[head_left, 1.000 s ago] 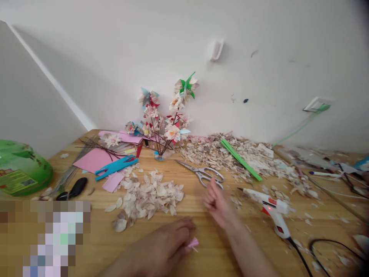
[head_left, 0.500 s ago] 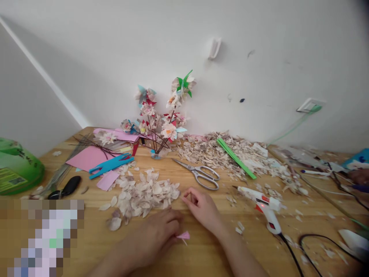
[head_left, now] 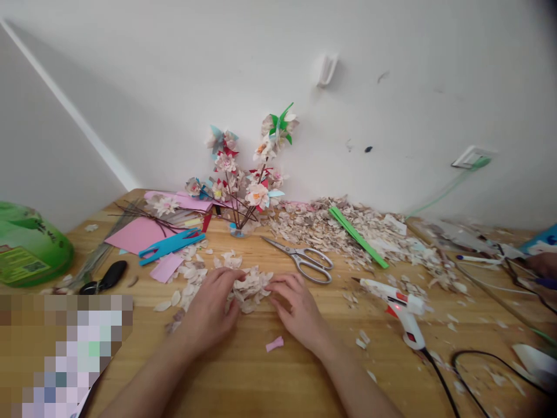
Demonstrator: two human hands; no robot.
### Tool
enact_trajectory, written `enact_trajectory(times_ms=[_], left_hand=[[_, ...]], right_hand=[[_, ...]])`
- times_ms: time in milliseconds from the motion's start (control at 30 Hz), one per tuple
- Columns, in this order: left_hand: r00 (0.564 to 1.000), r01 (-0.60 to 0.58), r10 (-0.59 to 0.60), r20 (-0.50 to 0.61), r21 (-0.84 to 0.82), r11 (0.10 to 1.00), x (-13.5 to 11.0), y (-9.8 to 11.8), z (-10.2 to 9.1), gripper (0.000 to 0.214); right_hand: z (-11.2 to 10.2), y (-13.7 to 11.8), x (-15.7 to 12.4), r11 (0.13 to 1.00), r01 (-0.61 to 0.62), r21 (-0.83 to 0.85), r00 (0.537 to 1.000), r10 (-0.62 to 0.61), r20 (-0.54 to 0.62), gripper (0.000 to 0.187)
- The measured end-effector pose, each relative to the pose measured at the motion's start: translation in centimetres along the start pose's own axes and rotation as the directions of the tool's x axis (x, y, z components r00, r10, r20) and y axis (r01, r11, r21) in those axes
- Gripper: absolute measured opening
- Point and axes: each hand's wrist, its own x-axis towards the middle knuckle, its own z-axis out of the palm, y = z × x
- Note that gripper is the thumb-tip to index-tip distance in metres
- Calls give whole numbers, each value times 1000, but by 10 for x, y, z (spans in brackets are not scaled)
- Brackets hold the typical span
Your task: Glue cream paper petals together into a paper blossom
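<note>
Plain pale wall [head_left: 174,87] rises behind a wooden desk [head_left: 243,380]. Both hands are at the near heap of dried petals [head_left: 250,296], loosely open with curved fingers and thumbs set apart from them. The left hand [head_left: 213,302] reaches over the heap, hiding part of it; the right hand [head_left: 298,305] has its fingertips at the heap's right edge. Just below, between the hands, a small pink twist [head_left: 274,344] lies on the bare wood.

Beyond the right hand lie the scissors [head_left: 298,253], closed, and farther right the glue gun [head_left: 411,325], its red light on. Left of the heap are a blue strip [head_left: 169,248] and a pink sheet [head_left: 134,235]. Behind stand flowers [head_left: 257,194] on twigs in a small clear cup [head_left: 239,233], with a green strip [head_left: 361,239] across the far petals [head_left: 300,226]. A green bottle [head_left: 37,244] is at the far left.
</note>
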Motion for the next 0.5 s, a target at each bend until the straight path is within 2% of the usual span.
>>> enact_trajectory(times_ms=[167,400,500], left_hand=[[992,-112,109,57,52,992,-1,4,3,53],[971,-175,169,169,19,984,-1,6,2,59],[961,-196,191,201,7,981,-2,5,0,61]], right_hand=[[4,-1,-1,997,43,-59,999,-45,-24,10],[4,-8,-2,994,24,-102,1000,-25,-9,18],[4,-12,-2,996,43,-76,999,-40,35,7]])
